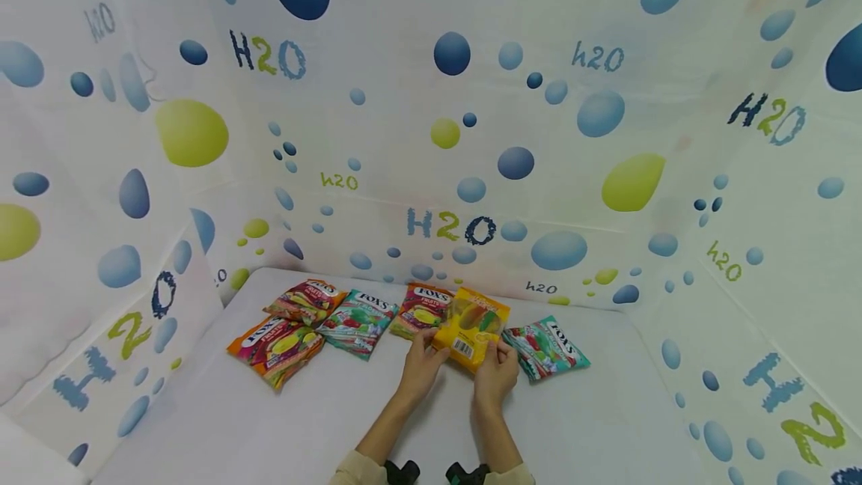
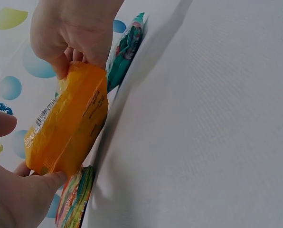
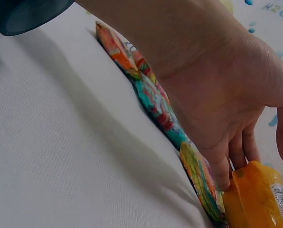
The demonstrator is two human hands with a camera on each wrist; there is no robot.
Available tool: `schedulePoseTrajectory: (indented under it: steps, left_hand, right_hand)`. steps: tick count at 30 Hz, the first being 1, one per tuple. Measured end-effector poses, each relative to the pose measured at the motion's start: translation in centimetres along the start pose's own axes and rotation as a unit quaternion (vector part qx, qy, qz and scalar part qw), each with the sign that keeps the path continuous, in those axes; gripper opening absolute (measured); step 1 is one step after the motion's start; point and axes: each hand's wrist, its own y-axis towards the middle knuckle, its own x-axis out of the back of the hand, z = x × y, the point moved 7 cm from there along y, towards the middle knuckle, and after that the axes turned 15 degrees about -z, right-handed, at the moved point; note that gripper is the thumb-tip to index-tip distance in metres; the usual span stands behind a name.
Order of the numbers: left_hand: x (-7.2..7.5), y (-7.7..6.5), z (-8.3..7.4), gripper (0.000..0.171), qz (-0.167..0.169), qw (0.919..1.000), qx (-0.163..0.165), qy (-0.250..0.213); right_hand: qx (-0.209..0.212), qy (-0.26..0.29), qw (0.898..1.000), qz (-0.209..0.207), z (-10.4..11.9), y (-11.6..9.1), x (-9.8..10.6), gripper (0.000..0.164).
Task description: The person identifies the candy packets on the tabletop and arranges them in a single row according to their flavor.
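Nearest the person, below the yellow bag [image 1: 471,329], are two beige sleeves [image 1: 360,470] and dark wrist devices [image 1: 402,472]; bare forearms run from them toward the bag over the white table [image 1: 269,440]; the left hand [image 1: 421,367] pinches the bag at its left side, and the right hand [image 1: 497,376] pinches it at its near right corner; neither hand is nearer, since both touch it.

The yellow bag lies just beyond and between the two hands; its slightly longer axis runs away from the person, the far end leaning rightward; the face with the barcode [image 1: 462,348] is turned up toward the person; whether its far end rests on anything I cannot tell.

Just right of the yellow bag, beside the right hand, lies a teal bag [image 1: 547,350], close enough to crowd that side; just behind and left of it, partly hidden by it in the head view, lies a red bag [image 1: 419,313], the main obstacle at its far left; farther left of it is a second teal packet [image 1: 357,322]; beyond that, farthest left of it, two orange-red packets [image 1: 277,352] lie one behind the other; well behind the yellow bag rises the patterned backdrop [image 1: 397,133] with its H2O lettering and blue drops.
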Motion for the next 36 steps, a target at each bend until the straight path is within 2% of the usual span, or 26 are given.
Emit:
schedulePoseTrajectory:
  steps: [7,12,19,33,36]
  left_hand:
    - [0.3,-0.4,-0.8,0.048,-0.003,0.9995,-0.001,-0.032]
    - [0.8,-0.8,-1.1,0.046,0.000,0.9998,0.006,-0.021]
    - [1.7,-1.2,-1.6,0.047,-0.010,0.9998,0.010,-0.011]
    - [3.8,-2.1,-2.7,0.054,-0.040,0.9984,0.001,-0.040]
    - [4.1,-2.2,-2.9,0.053,-0.046,0.9972,0.000,-0.059]
  right_hand:
    - [0.020,0.016,1.000,-0.014,0.8,-0.6,0.3,0.024]
    - [0.023,0.020,0.999,-0.019,1.3,-1.0,0.5,0.023]
    - [0.015,0.048,0.999,-0.005,2.0,-1.8,0.4,0.022]
    - [-0.003,0.068,0.998,0.014,2.8,-3.8,-0.4,0.020]
    - [-0.002,0.077,0.997,0.020,3.1,-4.2,-0.6,0.020]
